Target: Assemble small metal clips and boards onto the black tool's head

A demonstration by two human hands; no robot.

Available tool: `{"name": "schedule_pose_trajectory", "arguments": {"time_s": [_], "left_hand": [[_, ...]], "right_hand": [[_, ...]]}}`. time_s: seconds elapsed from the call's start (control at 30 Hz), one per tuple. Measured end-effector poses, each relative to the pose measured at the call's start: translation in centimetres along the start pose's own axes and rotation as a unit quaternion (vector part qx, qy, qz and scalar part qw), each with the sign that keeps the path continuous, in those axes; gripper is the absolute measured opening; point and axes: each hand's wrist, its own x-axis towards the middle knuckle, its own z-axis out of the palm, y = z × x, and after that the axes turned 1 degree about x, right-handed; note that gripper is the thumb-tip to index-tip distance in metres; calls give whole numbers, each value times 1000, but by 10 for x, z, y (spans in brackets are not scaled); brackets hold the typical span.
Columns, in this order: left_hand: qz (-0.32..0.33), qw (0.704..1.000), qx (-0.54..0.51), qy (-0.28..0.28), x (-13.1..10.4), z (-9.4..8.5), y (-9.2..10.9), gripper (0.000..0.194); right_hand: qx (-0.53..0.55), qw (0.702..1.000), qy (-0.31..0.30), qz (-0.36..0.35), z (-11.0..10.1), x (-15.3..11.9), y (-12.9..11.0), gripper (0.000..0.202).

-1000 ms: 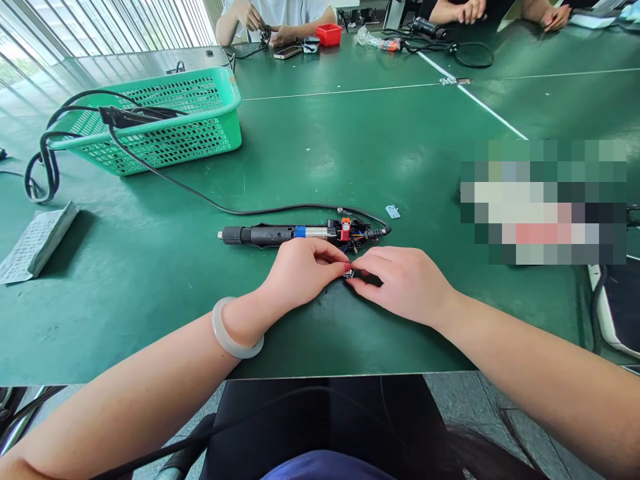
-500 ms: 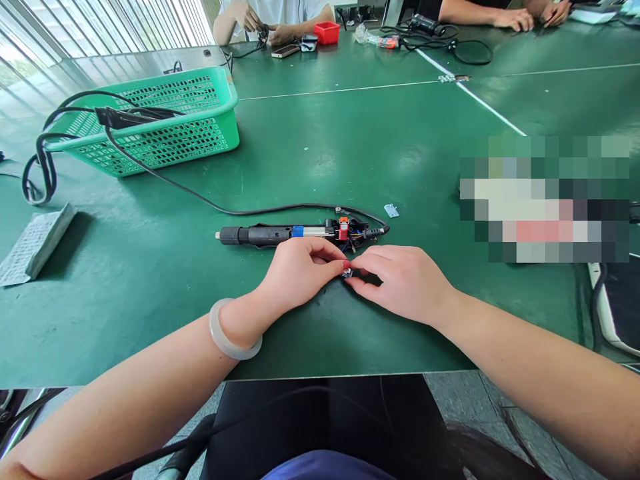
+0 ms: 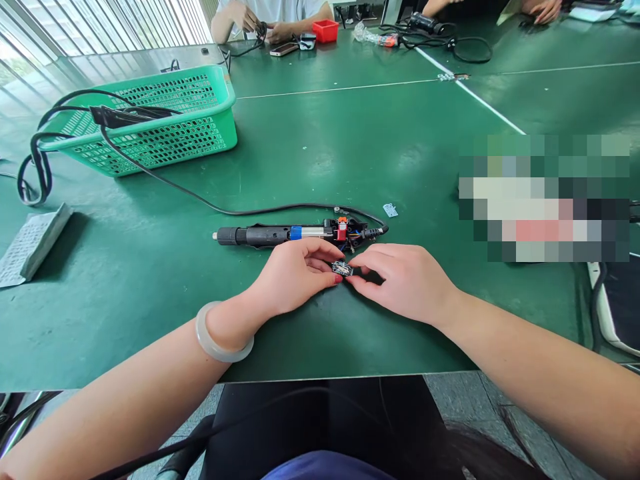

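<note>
A small dark part with silvery details (image 3: 343,268), too small for me to name, sits between my two hands just over the green table. My left hand (image 3: 300,272) is closed about its left end, the red-nailed thumb below and the fingers above. On the other side my right hand (image 3: 400,277) pinches its black right end between thumb and fingertips. Right behind the hands lies a black pen-shaped electric tool (image 3: 267,235) with its rear body opened. A red block (image 3: 343,229) and thin wires show there, and a black cable leaves it.
Left, a green plastic basket (image 3: 165,143) holds a coiled black cable. A grey-white block (image 3: 37,243) lies at the left edge, a white scrap (image 3: 390,210) behind the tool. A blurred patch covers things at right. Two people sit across the table, near a red tray (image 3: 325,31) and cables.
My left hand has shifted slightly left and its thumb has slid down, uncovering more of the small part. My right hand is nearly still. Across the table, the right-hand person's hands have moved apart.
</note>
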Motion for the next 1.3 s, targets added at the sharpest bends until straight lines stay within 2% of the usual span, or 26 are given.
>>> {"name": "schedule_pose_trajectory", "arguments": {"time_s": [0.3,0.53,1.1,1.3], "left_hand": [[26,999,31,34,1,3,-2,21],[4,1000,-7,25,3,3,-4,21],[-10,999,-17,29,5,4,-4,26],[-3,1000,-23,20,5,4,-6,27]], "right_hand": [[12,1000,-1,3,-2,0,5,15],[23,999,25,1,-3,0,5,11],[106,992,42,55,-9,2,4,9],[91,994,61,30,-8,2,4,12]]}}
